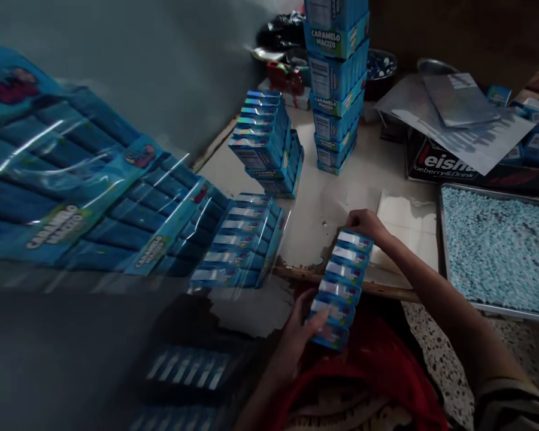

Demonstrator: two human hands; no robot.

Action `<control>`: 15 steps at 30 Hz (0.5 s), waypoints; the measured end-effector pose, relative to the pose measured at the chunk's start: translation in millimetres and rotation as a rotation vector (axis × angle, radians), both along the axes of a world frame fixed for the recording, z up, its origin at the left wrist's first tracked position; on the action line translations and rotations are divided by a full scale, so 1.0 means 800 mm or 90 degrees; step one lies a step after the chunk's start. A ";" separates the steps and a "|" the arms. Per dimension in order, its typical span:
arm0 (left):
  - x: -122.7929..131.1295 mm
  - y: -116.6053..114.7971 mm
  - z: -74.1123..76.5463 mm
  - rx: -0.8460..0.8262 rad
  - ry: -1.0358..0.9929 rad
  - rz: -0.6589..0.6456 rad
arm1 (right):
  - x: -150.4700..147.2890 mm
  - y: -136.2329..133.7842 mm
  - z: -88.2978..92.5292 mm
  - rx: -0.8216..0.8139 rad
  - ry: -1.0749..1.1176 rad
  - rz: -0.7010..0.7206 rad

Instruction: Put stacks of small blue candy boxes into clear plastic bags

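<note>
A row of several small blue candy boxes [342, 275], lined up side by side with pale strips on top, slants over the table's front edge above my lap. My left hand [302, 326] grips its near end, thumb on top and fingers along the left side. At the far end, my right hand [362, 222] has its fingers curled against the last box; some fingertips are hidden. Left of my hands, a clear-wrapped display of similar boxes [238, 245] lies at the table edge, with a small stack of packs [265, 143] behind it.
A tall tower of "Caramelo Macizo" displays [336, 90] stands at the back. More wrapped displays [94, 197] loom close at left. On the right are a metal tray of pale blue candies [498, 245] and a black carton [449, 164] under plastic sheets. A red tape dispenser [284, 76] sits behind.
</note>
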State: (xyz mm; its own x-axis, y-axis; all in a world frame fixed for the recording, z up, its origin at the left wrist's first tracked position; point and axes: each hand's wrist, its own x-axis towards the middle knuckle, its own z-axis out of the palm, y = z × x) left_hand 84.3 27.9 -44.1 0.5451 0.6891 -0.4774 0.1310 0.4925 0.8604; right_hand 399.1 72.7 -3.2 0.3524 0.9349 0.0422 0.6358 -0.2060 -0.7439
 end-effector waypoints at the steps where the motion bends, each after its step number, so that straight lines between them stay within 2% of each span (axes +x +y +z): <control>1: -0.006 0.002 -0.001 -0.028 -0.019 -0.040 | -0.007 -0.008 0.002 0.006 -0.011 0.022; 5: -0.033 0.010 0.005 -0.082 -0.078 -0.216 | -0.020 -0.025 0.010 0.090 -0.118 0.070; 7: -0.038 0.022 0.023 -0.006 -0.028 -0.269 | -0.019 -0.021 0.014 0.117 -0.209 0.063; 9: -0.027 0.044 0.052 0.178 0.053 -0.249 | -0.017 -0.013 0.018 0.103 -0.288 0.092; 12: 0.027 0.089 0.091 0.614 0.102 -0.094 | -0.020 -0.002 0.025 0.042 -0.345 0.175; 13: 0.051 0.106 0.098 0.783 0.092 -0.071 | -0.022 0.001 0.027 0.023 -0.351 0.191; 15: 0.096 0.140 0.100 1.045 0.133 -0.115 | -0.027 0.005 0.026 -0.002 -0.342 0.202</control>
State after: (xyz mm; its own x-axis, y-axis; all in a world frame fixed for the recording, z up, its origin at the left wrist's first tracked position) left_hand 160.9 140.1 35.8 0.6928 0.4373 0.5734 0.2531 -0.8920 0.3745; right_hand 377.7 76.5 17.5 -0.0117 0.9909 0.1343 0.9518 0.0522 -0.3024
